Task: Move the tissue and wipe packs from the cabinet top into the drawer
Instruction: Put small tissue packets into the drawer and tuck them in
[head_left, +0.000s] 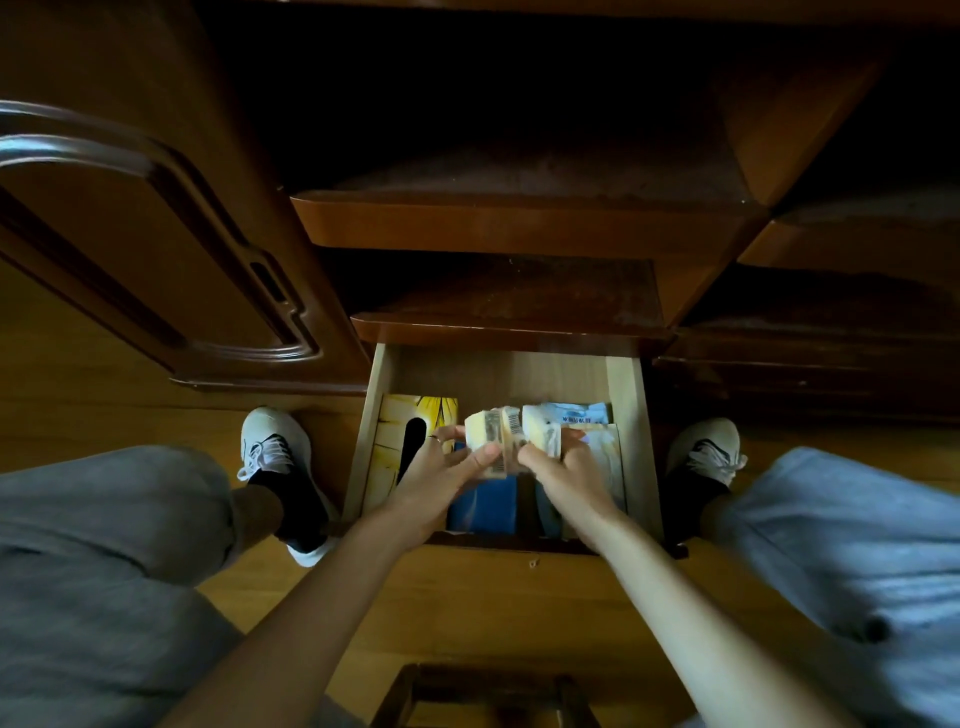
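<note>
A dark wooden cabinet (519, 223) fills the upper part of the view, its stepped shelves in shadow, with a panelled door (156, 249) swung out on the left. Below it lies a wooden floor (519, 597). The person's knees in grey trousers spread to either side, with a pale shoe (272, 441) left of the drawer and another (709, 449) on its right.

At the cabinet's foot the pale-wood drawer (631, 431) stands pulled out between the feet. Inside it, along the left wall, lies a yellow tissue box (395, 431) with a dark oval slot. A blue pack (485, 506) sits near the front edge, and a light pack with blue print (576, 413) rests toward the back right. An orange-and-white pack (605, 457) lies beside the right wall.

Both hands are over the drawer, close together, gripping a bundle of small yellowish tissue packs (506, 434) that shows a barcode. The left hand (447, 467) holds its left end, thumb across the front. The right hand (566, 467) clasps its right end. The bundle seems to be above the drawer's contents rather than resting on them, though the blur makes this uncertain.
</note>
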